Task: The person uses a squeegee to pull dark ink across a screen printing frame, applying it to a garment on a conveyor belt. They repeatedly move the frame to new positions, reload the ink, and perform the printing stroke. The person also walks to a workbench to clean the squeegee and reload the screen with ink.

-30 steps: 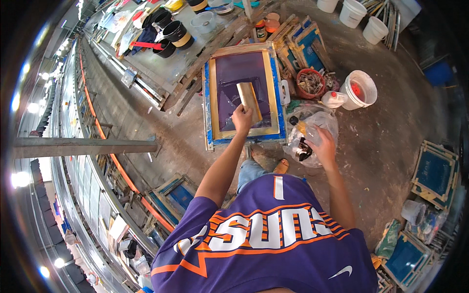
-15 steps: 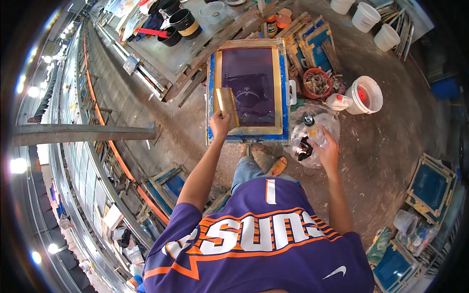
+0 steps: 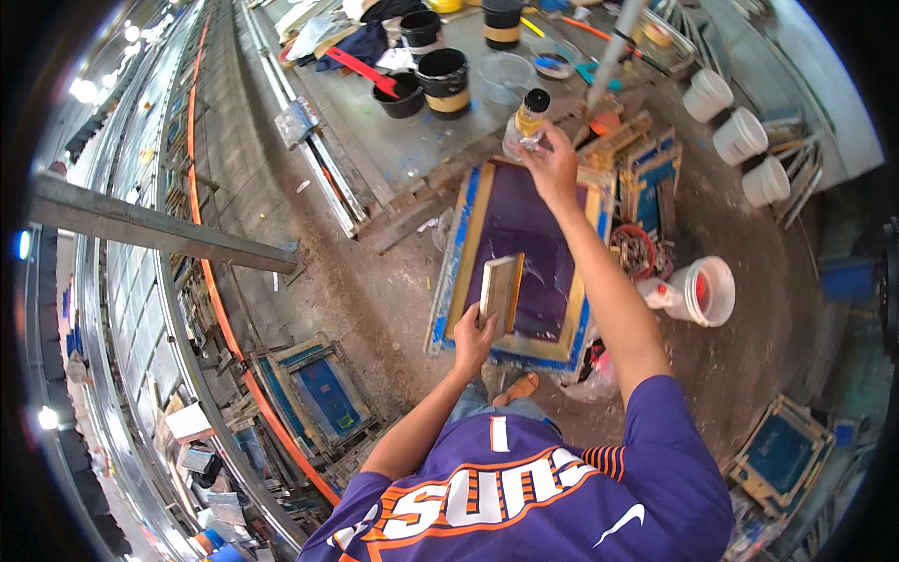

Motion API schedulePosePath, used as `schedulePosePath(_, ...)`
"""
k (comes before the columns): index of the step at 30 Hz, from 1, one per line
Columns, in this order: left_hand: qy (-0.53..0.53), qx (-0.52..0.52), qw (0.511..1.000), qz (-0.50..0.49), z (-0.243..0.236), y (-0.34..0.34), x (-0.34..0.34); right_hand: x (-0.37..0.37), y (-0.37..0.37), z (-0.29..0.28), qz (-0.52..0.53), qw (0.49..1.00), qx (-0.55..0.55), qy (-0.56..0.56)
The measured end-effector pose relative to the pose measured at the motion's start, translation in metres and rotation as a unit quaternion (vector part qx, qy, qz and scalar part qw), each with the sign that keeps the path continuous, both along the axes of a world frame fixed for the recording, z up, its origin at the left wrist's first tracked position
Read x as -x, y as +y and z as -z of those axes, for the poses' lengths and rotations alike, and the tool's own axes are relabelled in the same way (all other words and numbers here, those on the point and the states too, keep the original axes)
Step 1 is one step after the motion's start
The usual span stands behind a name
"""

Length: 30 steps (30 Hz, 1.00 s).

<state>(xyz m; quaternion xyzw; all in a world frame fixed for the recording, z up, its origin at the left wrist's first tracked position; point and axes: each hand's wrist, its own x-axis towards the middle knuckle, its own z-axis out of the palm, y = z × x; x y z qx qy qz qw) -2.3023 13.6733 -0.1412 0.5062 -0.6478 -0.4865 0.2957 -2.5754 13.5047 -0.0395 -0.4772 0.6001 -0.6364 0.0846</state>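
Note:
A flat wooden squeegee (image 3: 501,292) is gripped at its near end by my left hand (image 3: 475,339), its fingers wrapped round it. It is held over the near left part of a screen-printing frame (image 3: 456,253), which has blue tape along its edges and dark purple mesh. A pale arc-shaped mark shows on the mesh. My right hand (image 3: 554,169) is closed on a clear bottle (image 3: 518,139) with a yellowish label and a black cap. The bottle is up by the frame's far edge, near the table, and my right forearm crosses the frame's right side.
Beyond the frame a low table (image 3: 398,159) carries black tubs (image 3: 443,82), a red spatula (image 3: 361,70) and a clear bowl (image 3: 507,77). To the right stand a white bucket (image 3: 710,292), a red basket (image 3: 632,251) and leaning frames (image 3: 654,192). A metal beam (image 3: 159,228) juts in at left.
My right hand has carried the bottle from beside the frame's near right to its far edge. The squeegee remains in my left hand, angled differently. The whole view has turned.

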Motion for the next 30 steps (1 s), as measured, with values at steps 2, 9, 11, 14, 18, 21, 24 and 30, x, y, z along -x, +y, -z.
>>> schedulePosePath(2, -0.006, -0.036, 0.999, -0.036, 0.002, -0.019, -0.013, -0.038, -0.037, 0.0, -0.061, 0.997, 0.013, -0.04)
schedulePosePath(9, -0.038, -0.014, 0.997, -0.073, 0.045, -0.055, -0.033, -0.098, -0.137, 0.043, -0.11, 0.991, -0.074, 0.003)
schedulePosePath(11, -0.07, -0.054, 0.994, -0.068, 0.043, -0.066, -0.041, -0.104, -0.15, 0.054, -0.101, 0.989, -0.105, 0.008)
schedulePosePath(14, -0.137, 0.008, 0.99, -0.043, 0.048, -0.078, -0.048, -0.095, -0.153, 0.055, -0.104, 0.983, -0.152, 0.019)
schedulePosePath(18, -0.135, 0.052, 0.987, -0.066, 0.057, -0.097, -0.048, -0.101, -0.126, 0.046, -0.092, 0.985, -0.146, 0.01)
schedulePosePath(21, -0.082, 0.018, 0.992, -0.093, 0.079, -0.1, -0.05, -0.062, -0.056, 0.039, -0.007, 0.979, -0.205, -0.015)
schedulePosePath(24, -0.028, -0.104, 0.988, -0.11, 0.125, -0.086, -0.047, -0.005, 0.014, 0.057, 0.102, 0.962, -0.244, 0.07)
schedulePosePath(30, -0.014, -0.103, 0.992, -0.077, 0.122, -0.055, -0.07, 0.027, 0.08, 0.103, 0.116, 0.928, -0.344, 0.079)
